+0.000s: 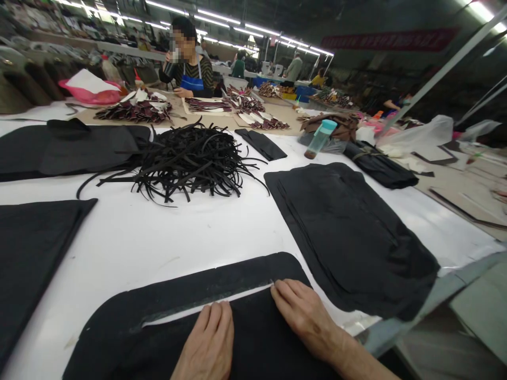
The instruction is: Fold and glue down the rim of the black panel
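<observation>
In front of me lies a black fabric panel (113,322) with rounded corners and a long narrow slit through which white shows. My left hand (209,338) lies on the panel, its fingers side by side and their tips at the slit's near edge; its thumb is hidden. At the right end of the slit, my right hand (303,314) has its fingers bent and closed on the panel's edge. A dull strip runs along the slit's far side.
A heap of black strips (194,158) lies on the white tabletop (170,237). Stacked black panels (340,227) are at right, a folded black piece (35,248) at left. A turquoise-lidded bottle (320,140) stands behind. Across the table is a person in a blue apron (192,83).
</observation>
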A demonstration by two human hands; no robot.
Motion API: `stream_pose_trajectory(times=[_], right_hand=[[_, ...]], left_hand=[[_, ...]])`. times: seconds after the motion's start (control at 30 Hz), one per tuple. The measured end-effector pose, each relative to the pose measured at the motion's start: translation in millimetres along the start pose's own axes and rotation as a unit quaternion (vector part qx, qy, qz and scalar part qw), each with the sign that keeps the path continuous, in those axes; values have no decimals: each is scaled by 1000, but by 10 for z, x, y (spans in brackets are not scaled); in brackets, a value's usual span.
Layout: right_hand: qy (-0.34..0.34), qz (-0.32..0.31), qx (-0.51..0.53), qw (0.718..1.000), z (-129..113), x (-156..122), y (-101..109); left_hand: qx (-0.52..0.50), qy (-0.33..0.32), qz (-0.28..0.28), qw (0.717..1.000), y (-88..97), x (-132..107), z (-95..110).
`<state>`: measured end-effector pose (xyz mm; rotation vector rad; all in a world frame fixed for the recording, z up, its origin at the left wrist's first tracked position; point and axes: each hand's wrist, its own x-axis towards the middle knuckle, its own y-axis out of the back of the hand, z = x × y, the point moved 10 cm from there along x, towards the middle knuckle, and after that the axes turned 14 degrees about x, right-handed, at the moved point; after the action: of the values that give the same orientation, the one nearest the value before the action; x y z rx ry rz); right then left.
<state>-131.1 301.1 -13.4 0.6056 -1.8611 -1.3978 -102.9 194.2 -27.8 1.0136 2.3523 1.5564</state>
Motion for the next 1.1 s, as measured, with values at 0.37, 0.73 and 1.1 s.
stream_pose_trajectory(times=[0.37, 0.73, 1.1], right_hand=[[-106, 39, 96, 989, 109, -94, 122], [-109, -8, 56, 992, 104, -109, -8], [-110, -5, -23, 994, 87, -90, -64]], left_hand=[[-17, 15, -77, 997, -18, 170, 79], [-12, 1, -52, 999, 52, 197, 118], [-12, 24, -122, 992, -33, 383, 213]])
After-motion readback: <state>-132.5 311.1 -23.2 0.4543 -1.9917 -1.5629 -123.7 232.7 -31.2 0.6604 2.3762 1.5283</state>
